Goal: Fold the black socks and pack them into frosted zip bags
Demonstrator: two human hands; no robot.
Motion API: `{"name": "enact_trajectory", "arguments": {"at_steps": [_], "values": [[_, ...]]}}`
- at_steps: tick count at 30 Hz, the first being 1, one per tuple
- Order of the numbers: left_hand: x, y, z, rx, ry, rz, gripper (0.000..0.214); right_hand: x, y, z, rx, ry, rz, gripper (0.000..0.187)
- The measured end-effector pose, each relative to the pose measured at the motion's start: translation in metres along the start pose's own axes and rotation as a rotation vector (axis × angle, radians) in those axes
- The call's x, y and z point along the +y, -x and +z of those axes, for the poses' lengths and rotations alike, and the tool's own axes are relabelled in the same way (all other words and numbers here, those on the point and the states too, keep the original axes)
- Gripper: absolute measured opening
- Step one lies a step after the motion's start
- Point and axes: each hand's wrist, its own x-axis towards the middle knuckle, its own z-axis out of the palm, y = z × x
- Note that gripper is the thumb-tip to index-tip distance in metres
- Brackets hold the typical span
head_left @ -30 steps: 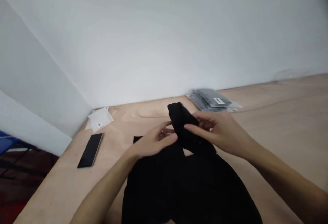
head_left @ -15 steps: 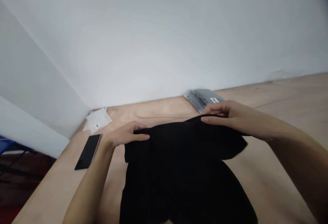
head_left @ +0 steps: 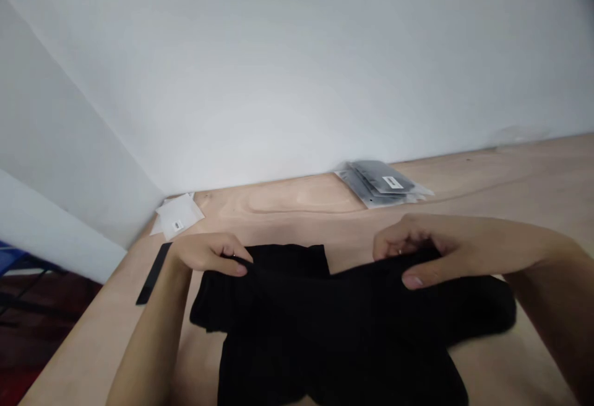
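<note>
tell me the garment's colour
The garment is plain black, shown best in the head view.

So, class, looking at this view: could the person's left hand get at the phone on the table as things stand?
Probably yes, after letting go: the left hand sits right beside the phone with nothing between them, but its grip is on the black garment.
</note>
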Motion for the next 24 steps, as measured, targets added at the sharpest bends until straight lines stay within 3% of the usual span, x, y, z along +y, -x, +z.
{"name": "enact_trajectory", "arguments": {"at_steps": [4, 6, 10, 14, 16, 19, 20, 24], "values": [[-0.031, -0.022, 0.005, 0.043, -0.195, -0.322, 0.022, 0.021, -0.027, 0.013, -0.037, 0.27, 0.169, 0.017], [-0.043, -0.033, 0.009, 0.078, -0.265, -0.412, 0.019, 0.032, -0.042, 0.02, -0.011, 0.373, 0.244, 0.017], [-0.047, -0.045, 0.017, 0.117, -0.343, -0.439, 0.032, 0.03, -0.053, 0.033, 0.045, 0.422, 0.207, 0.034], [-0.042, -0.052, 0.026, 0.111, -0.493, -0.461, 0.037, 0.015, -0.052, 0.054, -0.078, 0.4, 0.069, 0.072], [-0.042, -0.056, 0.029, 0.115, -0.529, -0.486, 0.031, 0.012, -0.055, 0.065, -0.073, 0.456, 0.016, 0.062], [-0.046, -0.057, 0.028, 0.111, -0.51, -0.503, 0.016, 0.016, -0.066, 0.072, 0.022, 0.504, -0.052, 0.011], [-0.047, -0.057, 0.026, 0.109, -0.5, -0.502, 0.013, 0.019, -0.07, 0.071, 0.059, 0.5, -0.057, 0.004], [-0.049, -0.048, 0.013, 0.148, -0.485, -0.531, 0.016, 0.035, -0.086, 0.062, 0.298, 0.541, 0.102, 0.018]]}}
